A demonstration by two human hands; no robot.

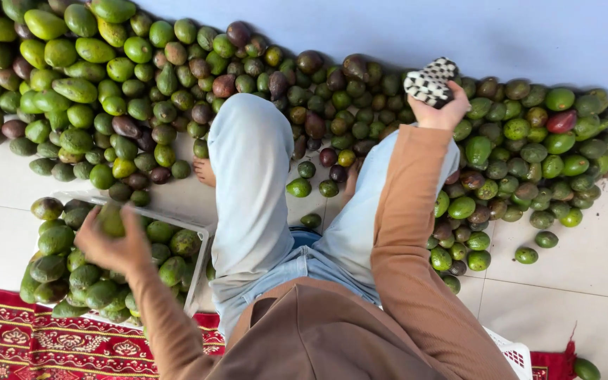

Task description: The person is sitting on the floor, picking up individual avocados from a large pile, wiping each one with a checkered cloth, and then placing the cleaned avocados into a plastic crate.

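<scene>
Green avocado (112, 219) above the heaped white crate (198, 271); black-and-white checkered cloth (430, 81) bunched over the pile.

Pale tiled floor (585, 295), blue-grey wall (515, 35), red patterned rug (29, 345), even daylight.

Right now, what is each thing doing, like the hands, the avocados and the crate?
Left hand: closed on a green avocado, above the crate.
Right hand: gripping a black-and-white checkered cloth.
Crate: white, heaped full of green avocados.
Avocado pile: loose on the floor, green and dark purple mixed.
Rug: flat, under the crate.
</scene>
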